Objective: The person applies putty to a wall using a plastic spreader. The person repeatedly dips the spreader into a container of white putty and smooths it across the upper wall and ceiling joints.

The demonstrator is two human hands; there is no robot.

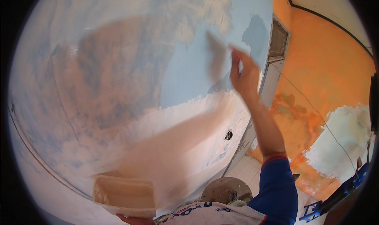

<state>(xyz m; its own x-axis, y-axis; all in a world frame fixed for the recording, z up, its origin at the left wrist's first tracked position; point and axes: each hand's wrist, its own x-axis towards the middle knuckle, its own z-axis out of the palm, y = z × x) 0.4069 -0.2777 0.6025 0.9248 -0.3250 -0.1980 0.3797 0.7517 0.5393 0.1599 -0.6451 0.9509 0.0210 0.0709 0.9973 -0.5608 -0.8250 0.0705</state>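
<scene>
Raised to the wall (98, 110), my right hand (242, 71) grips a flat scraper (217, 41), blurred, its blade over a pale blue patch among mottled pink, white and blue areas. The scraper casts a shadow there; whether its edge touches the surface I cannot tell. Low at the left, my left hand (130, 219) holds a rectangular plastic tub (124, 191) with beige material inside; most of that hand is hidden beneath it. A small round hole (229, 135) is in the lower wall.
A door frame (268, 79) stands beside an orange wall (316, 67) with a pale patch and a hanging wire. A round grey object (221, 187), perhaps a bucket, sits below me on the tiled floor (241, 169). Blue metal equipment (327, 201) is at the lower right.
</scene>
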